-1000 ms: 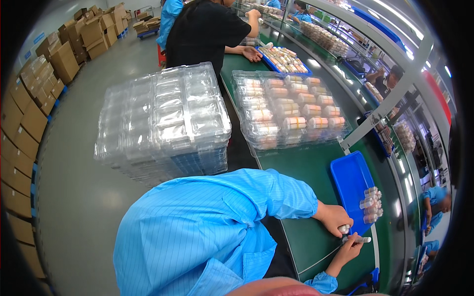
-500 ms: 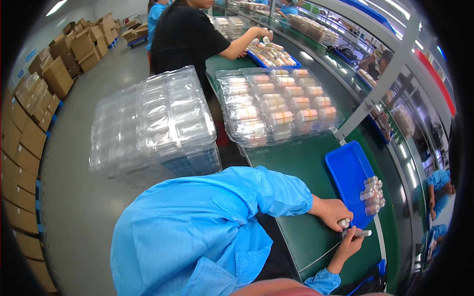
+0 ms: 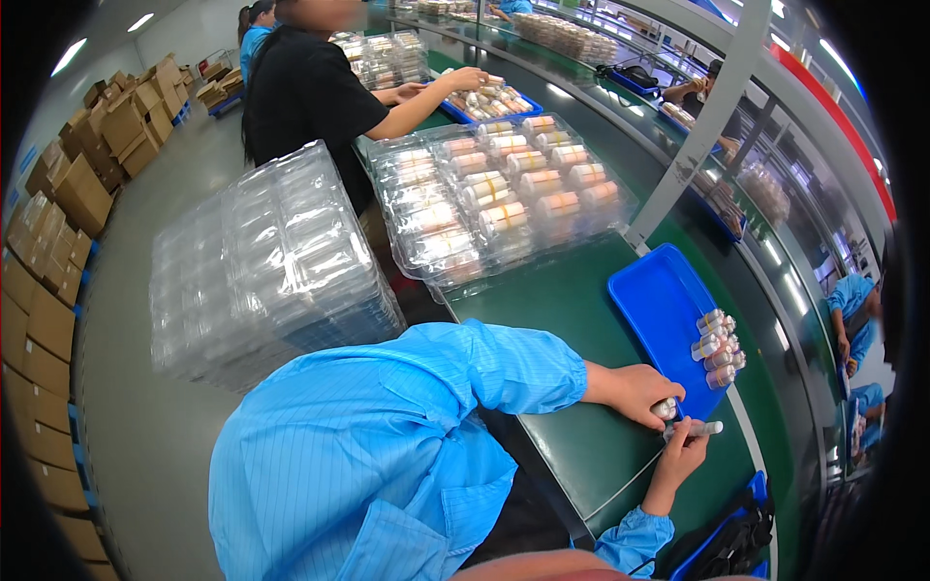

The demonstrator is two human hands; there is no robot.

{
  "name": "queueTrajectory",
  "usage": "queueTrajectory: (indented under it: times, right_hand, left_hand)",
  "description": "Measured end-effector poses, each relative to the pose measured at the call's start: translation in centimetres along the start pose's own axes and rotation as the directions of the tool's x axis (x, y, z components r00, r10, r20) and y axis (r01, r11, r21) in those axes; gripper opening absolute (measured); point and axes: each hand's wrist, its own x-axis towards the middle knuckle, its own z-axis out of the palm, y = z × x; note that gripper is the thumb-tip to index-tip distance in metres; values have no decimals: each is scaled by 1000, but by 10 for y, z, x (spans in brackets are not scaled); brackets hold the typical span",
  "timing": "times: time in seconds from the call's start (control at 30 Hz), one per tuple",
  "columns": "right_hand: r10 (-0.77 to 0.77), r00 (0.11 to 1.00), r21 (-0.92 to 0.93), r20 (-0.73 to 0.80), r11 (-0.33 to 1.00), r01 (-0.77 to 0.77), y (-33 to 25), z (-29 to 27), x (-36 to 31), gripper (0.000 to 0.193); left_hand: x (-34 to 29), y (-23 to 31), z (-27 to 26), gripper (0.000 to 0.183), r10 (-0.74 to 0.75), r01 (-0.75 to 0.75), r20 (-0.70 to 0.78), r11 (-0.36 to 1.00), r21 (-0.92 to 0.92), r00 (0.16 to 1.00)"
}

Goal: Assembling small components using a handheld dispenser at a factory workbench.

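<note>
My left hand [image 3: 636,391] is closed around a small bundle of white-capped tubes [image 3: 665,409] at the near corner of a blue tray [image 3: 644,290]. Fingers hide most of that bundle. Close beside it, my right hand [image 3: 680,457] pinches a slim whitish tube [image 3: 712,428], pen-like in shape, that points to the right. I cannot make out whether it touches the bundle. Several clear tubes with white caps and pinkish labels [image 3: 718,353] lie in a group at the tray's right side.
Clear plastic trays filled with banded tube bundles [image 3: 504,218] lie farther along the green table [image 3: 552,290]. A tall stack of clear blister trays [image 3: 262,261] stands at left. Beyond, a person in black [image 3: 310,92] handles tubes over another blue tray. A metal post [image 3: 693,136] rises at right.
The view has shifted, so the scene sits a little left and higher. My hands keep their hold beside the tray. The person in black now has both hands lower, at their tray.
</note>
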Motion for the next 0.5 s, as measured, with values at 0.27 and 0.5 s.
queueTrajectory:
  times: [0.27,0.5]
  right_hand:
    - [-29,1000,-36,-4,999,29,-1,-2,1,19]
    - [-20,1000,-64,-23,998,19,-2,0,1,18]
  left_hand:
    - [-5,5,-4,66,131,-122,-89,987,105,987]
    - [6,18,-52,56,230,-226,-567,971,80,791]
